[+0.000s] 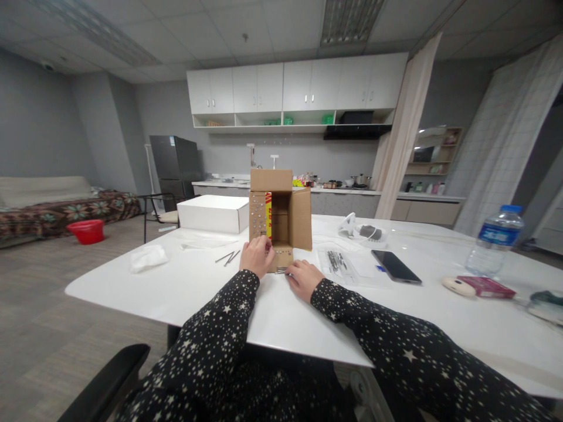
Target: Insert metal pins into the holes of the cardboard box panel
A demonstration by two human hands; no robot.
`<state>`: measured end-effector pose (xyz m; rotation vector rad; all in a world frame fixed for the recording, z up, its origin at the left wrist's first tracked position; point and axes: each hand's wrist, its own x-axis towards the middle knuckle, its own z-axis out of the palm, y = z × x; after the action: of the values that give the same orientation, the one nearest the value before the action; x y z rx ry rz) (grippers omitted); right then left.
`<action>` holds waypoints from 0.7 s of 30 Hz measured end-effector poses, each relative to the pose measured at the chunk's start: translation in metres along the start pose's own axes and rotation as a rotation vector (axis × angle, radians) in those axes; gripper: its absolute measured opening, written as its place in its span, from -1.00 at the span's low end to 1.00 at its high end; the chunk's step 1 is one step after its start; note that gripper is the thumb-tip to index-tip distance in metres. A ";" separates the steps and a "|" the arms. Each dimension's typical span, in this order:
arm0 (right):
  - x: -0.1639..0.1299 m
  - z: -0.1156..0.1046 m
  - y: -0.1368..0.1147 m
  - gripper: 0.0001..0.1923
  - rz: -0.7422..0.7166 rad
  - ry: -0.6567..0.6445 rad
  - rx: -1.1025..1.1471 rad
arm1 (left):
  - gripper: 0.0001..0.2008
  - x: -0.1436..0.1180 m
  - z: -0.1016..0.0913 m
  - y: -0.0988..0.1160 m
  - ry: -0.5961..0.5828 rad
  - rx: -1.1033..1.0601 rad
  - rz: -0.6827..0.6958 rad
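An open cardboard box (301, 220) stands on its side on the white table, its opening facing me. Several small round metallic dots stud its left flap (257, 214) and its lower flap. My left hand (257, 257) is at the bottom of the left flap, its fingers curled together; whatever is between them is hidden. At the lower flap's front edge lies my right hand (304, 278), palm down with fingers stretched out. Its fingertips are beside small metal pins (281, 270). Long metal nails or screws (229, 257) rest left of my left hand.
A white box (213, 214) and crumpled tissue (148, 258) are on the left. To the right are a clear plastic case (338, 265) with dark metal pieces, a phone (396, 266), a white device (347, 224), a maroon box (488, 287) and a water bottle (490, 252).
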<state>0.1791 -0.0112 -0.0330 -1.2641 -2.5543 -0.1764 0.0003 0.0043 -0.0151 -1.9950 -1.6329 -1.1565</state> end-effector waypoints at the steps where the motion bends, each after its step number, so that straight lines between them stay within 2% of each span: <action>1: 0.000 0.000 0.000 -0.74 0.001 0.003 -0.001 | -0.98 0.000 0.000 0.000 0.013 -0.007 0.001; 5: 0.000 0.000 0.000 -0.74 0.006 -0.003 0.006 | -0.98 0.000 0.000 0.000 0.062 -0.037 0.013; 10: -0.001 -0.003 -0.001 -0.73 0.011 -0.019 0.006 | -0.98 0.001 0.001 0.000 0.045 -0.094 0.068; 14: -0.001 -0.003 -0.001 -0.73 0.009 -0.026 0.000 | -0.98 0.000 0.000 0.002 -0.025 -0.143 0.129; 21: 0.000 -0.002 -0.002 -0.73 0.012 -0.026 -0.002 | -0.93 -0.002 -0.002 0.004 -0.213 -0.128 0.125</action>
<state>0.1783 -0.0127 -0.0308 -1.2899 -2.5680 -0.1609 0.0035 0.0002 -0.0145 -2.3355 -1.5372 -1.0585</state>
